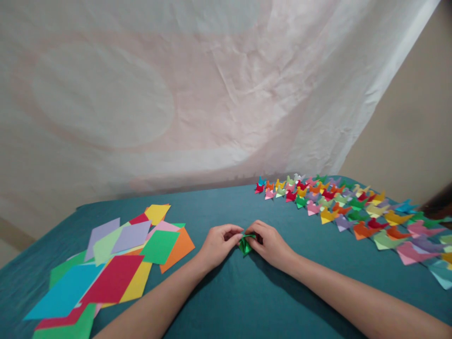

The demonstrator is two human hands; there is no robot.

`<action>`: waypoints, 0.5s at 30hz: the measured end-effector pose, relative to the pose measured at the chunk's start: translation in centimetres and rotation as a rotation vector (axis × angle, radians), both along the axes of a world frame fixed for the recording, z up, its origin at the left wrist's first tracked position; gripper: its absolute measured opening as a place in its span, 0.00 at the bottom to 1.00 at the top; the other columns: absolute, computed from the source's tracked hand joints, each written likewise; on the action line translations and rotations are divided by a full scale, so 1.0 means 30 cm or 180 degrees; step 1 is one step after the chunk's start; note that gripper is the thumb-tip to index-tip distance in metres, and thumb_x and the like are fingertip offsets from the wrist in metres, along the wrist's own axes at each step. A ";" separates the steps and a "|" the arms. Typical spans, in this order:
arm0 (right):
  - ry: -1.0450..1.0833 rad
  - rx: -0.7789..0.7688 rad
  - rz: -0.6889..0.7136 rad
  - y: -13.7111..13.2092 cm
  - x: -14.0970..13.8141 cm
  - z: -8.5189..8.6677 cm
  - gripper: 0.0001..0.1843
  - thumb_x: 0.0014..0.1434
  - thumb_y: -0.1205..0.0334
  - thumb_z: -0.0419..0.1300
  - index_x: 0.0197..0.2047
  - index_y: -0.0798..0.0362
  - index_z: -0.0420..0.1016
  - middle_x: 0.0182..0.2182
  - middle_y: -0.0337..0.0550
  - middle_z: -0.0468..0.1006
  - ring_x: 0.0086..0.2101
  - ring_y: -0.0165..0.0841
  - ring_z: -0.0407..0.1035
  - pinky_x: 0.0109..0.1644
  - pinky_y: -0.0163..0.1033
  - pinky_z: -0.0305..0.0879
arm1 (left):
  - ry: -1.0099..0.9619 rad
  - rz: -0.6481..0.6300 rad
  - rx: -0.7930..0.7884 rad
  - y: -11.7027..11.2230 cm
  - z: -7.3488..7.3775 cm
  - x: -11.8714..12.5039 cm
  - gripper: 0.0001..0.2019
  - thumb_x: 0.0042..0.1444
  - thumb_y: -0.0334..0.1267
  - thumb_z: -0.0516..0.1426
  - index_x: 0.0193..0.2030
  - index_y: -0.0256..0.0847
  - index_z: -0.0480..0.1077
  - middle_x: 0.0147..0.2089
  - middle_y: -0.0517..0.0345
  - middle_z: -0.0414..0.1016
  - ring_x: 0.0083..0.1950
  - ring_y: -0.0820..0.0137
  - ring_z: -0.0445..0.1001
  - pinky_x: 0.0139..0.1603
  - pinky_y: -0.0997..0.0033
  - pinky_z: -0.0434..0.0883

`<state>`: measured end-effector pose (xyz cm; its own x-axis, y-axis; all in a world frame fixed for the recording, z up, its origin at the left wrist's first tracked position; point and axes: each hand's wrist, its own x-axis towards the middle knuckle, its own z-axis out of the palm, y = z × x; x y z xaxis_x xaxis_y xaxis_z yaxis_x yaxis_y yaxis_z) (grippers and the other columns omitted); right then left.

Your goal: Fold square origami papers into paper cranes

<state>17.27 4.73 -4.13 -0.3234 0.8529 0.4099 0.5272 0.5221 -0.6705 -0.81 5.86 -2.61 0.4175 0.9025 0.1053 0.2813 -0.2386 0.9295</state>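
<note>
Between my two hands, over the middle of the table, is a small folded piece of green paper. My left hand pinches its left side between thumb and fingers. On the opposite side my right hand grips it with curled fingers, which cover part of the paper. Creases and a pointed lower end show on the piece. Both forearms reach in from the bottom of the view.
Loose coloured paper squares lie overlapping on the left. Rows of small folded paper birds in many colours stand along the right. A dark green cloth covers the table. Behind it hangs a pale printed sheet.
</note>
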 end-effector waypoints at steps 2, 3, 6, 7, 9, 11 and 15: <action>0.0022 -0.0003 -0.0002 0.001 0.001 -0.002 0.08 0.54 0.73 0.56 0.34 0.53 0.73 0.29 0.39 0.70 0.27 0.28 0.64 0.31 0.33 0.61 | -0.0018 -0.0026 -0.0035 0.000 0.004 0.000 0.11 0.53 0.37 0.57 0.40 0.35 0.74 0.36 0.53 0.78 0.34 0.69 0.74 0.38 0.71 0.71; 0.0033 0.0005 -0.0004 0.002 0.002 -0.003 0.08 0.54 0.73 0.56 0.34 0.53 0.73 0.29 0.39 0.70 0.27 0.28 0.64 0.31 0.33 0.61 | -0.0027 -0.0044 -0.0047 0.001 0.004 0.000 0.11 0.52 0.37 0.57 0.40 0.35 0.74 0.36 0.53 0.78 0.35 0.69 0.74 0.38 0.71 0.71; 0.0058 0.0035 -0.0004 0.006 0.004 -0.009 0.08 0.54 0.73 0.56 0.34 0.53 0.73 0.28 0.39 0.70 0.27 0.28 0.64 0.31 0.33 0.61 | -0.0031 -0.0092 -0.0067 0.006 -0.001 -0.002 0.11 0.52 0.37 0.57 0.41 0.35 0.74 0.36 0.53 0.78 0.35 0.70 0.74 0.39 0.71 0.71; 0.0064 0.0040 -0.0001 0.007 0.005 -0.011 0.08 0.54 0.73 0.56 0.34 0.53 0.73 0.28 0.38 0.70 0.27 0.28 0.64 0.31 0.33 0.61 | -0.0033 -0.0094 -0.0070 0.008 -0.003 -0.002 0.11 0.52 0.37 0.57 0.41 0.35 0.74 0.36 0.53 0.78 0.35 0.69 0.74 0.39 0.70 0.71; 0.0073 0.0050 0.0008 0.009 0.004 -0.015 0.08 0.53 0.73 0.56 0.34 0.53 0.73 0.28 0.38 0.70 0.27 0.28 0.64 0.31 0.32 0.60 | -0.0038 -0.0112 -0.0071 0.011 -0.008 -0.002 0.11 0.52 0.37 0.57 0.41 0.36 0.74 0.36 0.53 0.78 0.36 0.69 0.74 0.39 0.71 0.71; 0.0075 0.0059 0.0012 0.010 0.003 -0.018 0.08 0.53 0.74 0.56 0.34 0.53 0.73 0.28 0.38 0.70 0.27 0.28 0.64 0.30 0.32 0.60 | 0.0002 -0.0141 -0.0044 0.013 -0.011 0.000 0.11 0.52 0.36 0.58 0.41 0.36 0.74 0.36 0.54 0.78 0.36 0.69 0.74 0.40 0.71 0.71; 0.0048 0.0031 -0.0028 0.010 0.000 -0.020 0.09 0.51 0.75 0.56 0.33 0.53 0.73 0.27 0.37 0.69 0.26 0.28 0.63 0.29 0.32 0.59 | 0.0148 -0.0092 0.0085 0.013 -0.010 0.008 0.10 0.51 0.35 0.58 0.41 0.37 0.74 0.35 0.54 0.78 0.35 0.69 0.74 0.39 0.71 0.70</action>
